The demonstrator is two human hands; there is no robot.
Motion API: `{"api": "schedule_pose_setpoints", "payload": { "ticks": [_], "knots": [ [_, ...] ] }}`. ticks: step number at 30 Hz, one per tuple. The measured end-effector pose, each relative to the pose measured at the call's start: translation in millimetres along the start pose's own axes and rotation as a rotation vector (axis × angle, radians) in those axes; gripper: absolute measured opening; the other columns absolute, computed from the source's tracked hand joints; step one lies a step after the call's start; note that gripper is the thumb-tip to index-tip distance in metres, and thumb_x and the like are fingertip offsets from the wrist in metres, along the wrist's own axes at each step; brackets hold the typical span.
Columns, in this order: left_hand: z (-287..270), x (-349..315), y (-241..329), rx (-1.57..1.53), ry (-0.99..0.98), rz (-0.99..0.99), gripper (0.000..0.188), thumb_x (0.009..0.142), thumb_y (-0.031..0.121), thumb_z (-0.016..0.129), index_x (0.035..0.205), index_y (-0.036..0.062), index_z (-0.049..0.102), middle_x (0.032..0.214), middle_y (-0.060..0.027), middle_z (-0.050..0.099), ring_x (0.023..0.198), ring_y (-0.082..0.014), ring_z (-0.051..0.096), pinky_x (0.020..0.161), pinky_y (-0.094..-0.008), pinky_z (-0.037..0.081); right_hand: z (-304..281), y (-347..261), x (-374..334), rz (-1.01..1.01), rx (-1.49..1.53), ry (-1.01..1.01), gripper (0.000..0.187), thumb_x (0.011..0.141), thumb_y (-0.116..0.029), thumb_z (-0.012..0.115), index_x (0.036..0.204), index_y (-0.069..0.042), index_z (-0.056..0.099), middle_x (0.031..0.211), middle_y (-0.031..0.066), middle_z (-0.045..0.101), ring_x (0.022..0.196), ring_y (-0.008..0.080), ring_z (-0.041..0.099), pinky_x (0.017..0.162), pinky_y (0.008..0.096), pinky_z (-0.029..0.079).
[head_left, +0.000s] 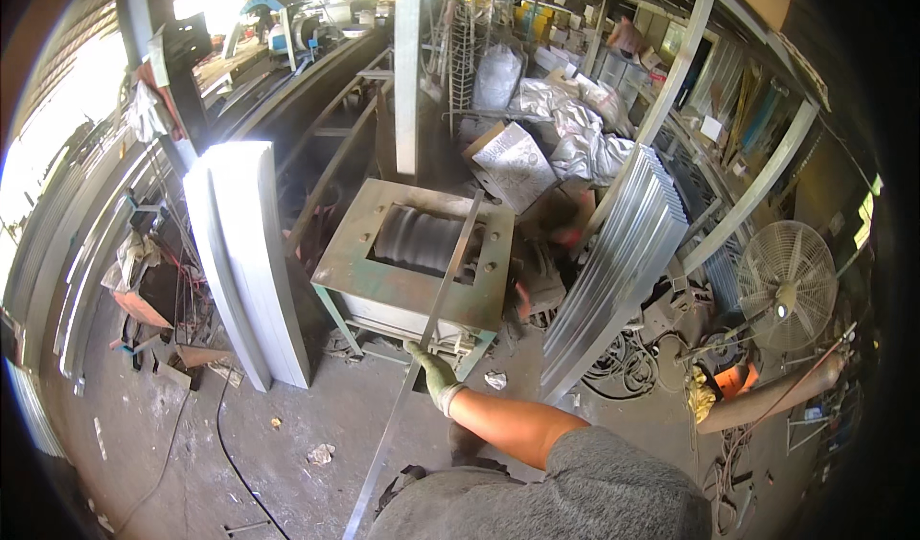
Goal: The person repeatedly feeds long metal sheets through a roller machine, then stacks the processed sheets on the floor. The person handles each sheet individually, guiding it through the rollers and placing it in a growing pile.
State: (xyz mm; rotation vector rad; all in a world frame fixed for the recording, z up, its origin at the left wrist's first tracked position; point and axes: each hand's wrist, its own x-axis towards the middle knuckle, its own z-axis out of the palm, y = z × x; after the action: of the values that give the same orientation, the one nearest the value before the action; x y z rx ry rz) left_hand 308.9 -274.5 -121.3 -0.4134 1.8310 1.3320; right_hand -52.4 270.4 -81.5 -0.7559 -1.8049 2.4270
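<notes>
My right hand [438,377], in a pale work glove, is closed around a long flat metal bar [443,296]. From my hand the bar runs up across the top of a green-edged machine table [347,252]. Its far part lies over the opening where a dark ridged roller [414,237] shows; I cannot tell whether bar and roller touch. The near part slants down past my body to the lower edge. My left hand is out of sight.
Left of the machine stand tall pale metal profiles [251,262]; a leaning stack of metal strips [618,252] is on its right. A caged fan [788,286], hoses [618,363] and a floor cable [222,444] lie around. Silver sacks [575,123] are piled behind. Another person [625,38] is far back.
</notes>
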Motion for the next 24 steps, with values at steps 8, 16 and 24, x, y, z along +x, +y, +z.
{"api": "schedule_pose_setpoints", "payload": {
  "ticks": [8, 16, 24],
  "knots": [
    [57, -6, 34, 0.174, 0.176, -0.165, 0.072, 0.1, 0.027, 0.077, 0.159, 0.0026, 0.045, 0.145, -0.0213, 0.065, 0.133, -0.0316, 0.064, 0.107, -0.0417, 0.055, -21, -2, 19, 0.068, 0.046, -0.083, 0.056, 0.112, -0.043, 0.063, 0.149, -0.001, 0.067, 0.156, 0.0097, 0.065, 0.148, 0.0184, 0.055, 0.128, 0.0321, 0.034],
    [78, -2, 100, 0.329, 0.152, -0.21, 0.062, 0.096, 0.036, 0.079, 0.148, 0.0083, 0.058, 0.127, -0.0224, 0.073, 0.12, -0.0375, 0.071, 0.099, -0.0461, 0.058, -29, -58, 48, 0.095, -0.126, 0.031, 0.087, 0.102, -0.07, 0.066, 0.15, 0.002, 0.065, 0.157, 0.0169, 0.063, 0.151, 0.025, 0.052, 0.127, 0.0355, 0.033],
    [97, 44, 204, 0.611, 0.124, 0.008, 0.042, 0.096, 0.04, 0.075, 0.128, 0.0138, 0.073, 0.101, -0.0251, 0.08, 0.105, -0.046, 0.077, 0.091, -0.0527, 0.061, -46, -130, 138, 0.279, -0.527, 0.09, 0.119, 0.092, -0.099, 0.035, 0.149, 0.001, 0.065, 0.153, 0.0286, 0.063, 0.15, 0.0399, 0.053, 0.125, 0.0452, 0.039]
  ]
}}
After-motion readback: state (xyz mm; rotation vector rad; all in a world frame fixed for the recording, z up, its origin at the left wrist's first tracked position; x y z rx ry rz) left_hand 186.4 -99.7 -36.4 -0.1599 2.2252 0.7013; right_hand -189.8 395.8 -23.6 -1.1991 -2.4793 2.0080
